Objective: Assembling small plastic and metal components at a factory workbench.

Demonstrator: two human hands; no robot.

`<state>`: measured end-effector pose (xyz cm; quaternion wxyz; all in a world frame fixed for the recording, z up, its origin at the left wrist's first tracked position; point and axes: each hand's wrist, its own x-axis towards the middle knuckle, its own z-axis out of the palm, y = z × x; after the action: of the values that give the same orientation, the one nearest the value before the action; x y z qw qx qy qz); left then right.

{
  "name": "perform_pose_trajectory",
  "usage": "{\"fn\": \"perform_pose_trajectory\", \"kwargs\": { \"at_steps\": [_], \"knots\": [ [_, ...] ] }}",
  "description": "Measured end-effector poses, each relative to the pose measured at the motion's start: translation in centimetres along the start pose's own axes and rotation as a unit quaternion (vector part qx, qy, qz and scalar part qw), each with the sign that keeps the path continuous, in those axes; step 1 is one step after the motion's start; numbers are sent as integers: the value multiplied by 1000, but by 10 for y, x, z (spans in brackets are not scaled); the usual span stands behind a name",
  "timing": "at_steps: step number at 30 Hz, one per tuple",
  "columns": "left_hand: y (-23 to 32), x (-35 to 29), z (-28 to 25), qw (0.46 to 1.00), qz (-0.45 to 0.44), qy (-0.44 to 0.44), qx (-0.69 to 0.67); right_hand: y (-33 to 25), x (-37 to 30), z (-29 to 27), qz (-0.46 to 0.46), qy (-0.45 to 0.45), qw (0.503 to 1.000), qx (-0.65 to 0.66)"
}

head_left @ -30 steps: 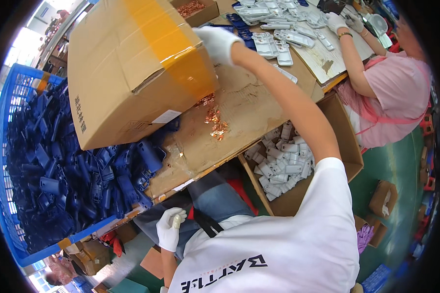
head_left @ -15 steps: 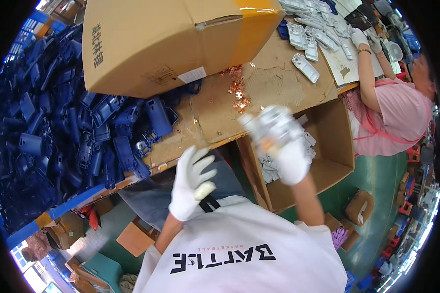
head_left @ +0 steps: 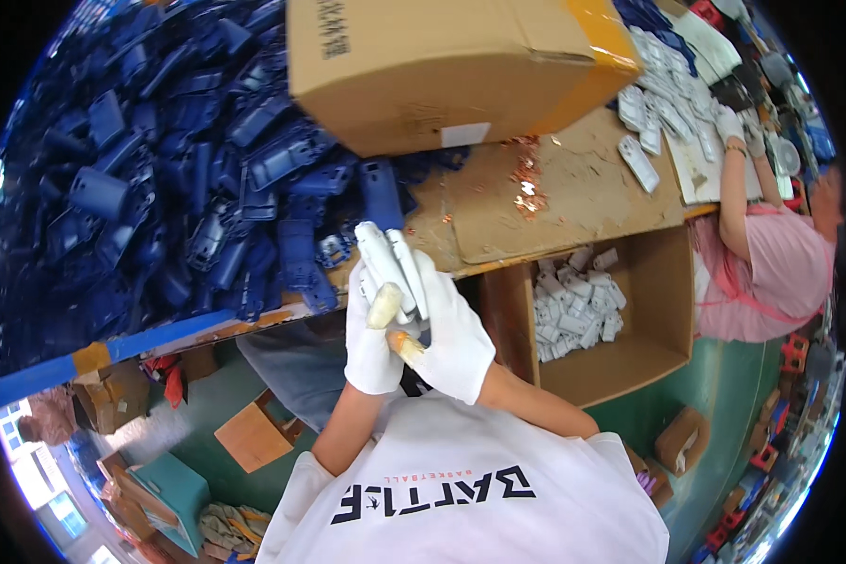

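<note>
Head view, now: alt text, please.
White-gloved left hand and white-gloved right hand together hold long white plastic casings at a cardboard-covered table. Dark blue plastic casings are heaped at left, a large brown cardboard box sits beyond, and an open brown box of small white parts stands at right.

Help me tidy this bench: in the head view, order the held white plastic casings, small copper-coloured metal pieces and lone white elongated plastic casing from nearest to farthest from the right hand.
1. Held white plastic casings: touching the right hand, on its left.
2. Small copper-coloured metal pieces: ahead, slightly right.
3. Lone white elongated plastic casing: ahead, farther right.
</note>
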<state>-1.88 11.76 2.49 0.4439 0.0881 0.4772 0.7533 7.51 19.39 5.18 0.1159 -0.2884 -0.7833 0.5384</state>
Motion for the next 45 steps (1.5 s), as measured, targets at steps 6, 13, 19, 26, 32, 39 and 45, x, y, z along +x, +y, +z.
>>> {"fn": "perform_pose_trajectory", "kwargs": {
  "at_steps": [6, 13, 19, 26, 32, 39, 45],
  "knots": [
    [13, 8, -17, 1000, 3, -1, -16, -12, 8, 10, 11, 5, 999, 48],
    [33, 21, -25, 978, 125, 45, 162, -3, 37, 20, 11, 45, 987, 152],
    [66, 41, -19, 939, 207, 95, 258, -20, 64, 28, -2, 48, 943, 329],
    [162, 150, -21, 751, 347, 158, 540, -21, 55, 1, 39, 34, 932, 359],
    [142, 105, 15, 604, 467, 197, 615, 17, 34, -25, 101, 76, 958, 258],
    [41, 17, -11, 975, 87, 9, 206, -14, 32, 8, -65, -18, 998, -7],
    [87, 33, -30, 961, 86, 104, 243, -9, 27, -45, -130, -75, 988, 16]
  ]
}}
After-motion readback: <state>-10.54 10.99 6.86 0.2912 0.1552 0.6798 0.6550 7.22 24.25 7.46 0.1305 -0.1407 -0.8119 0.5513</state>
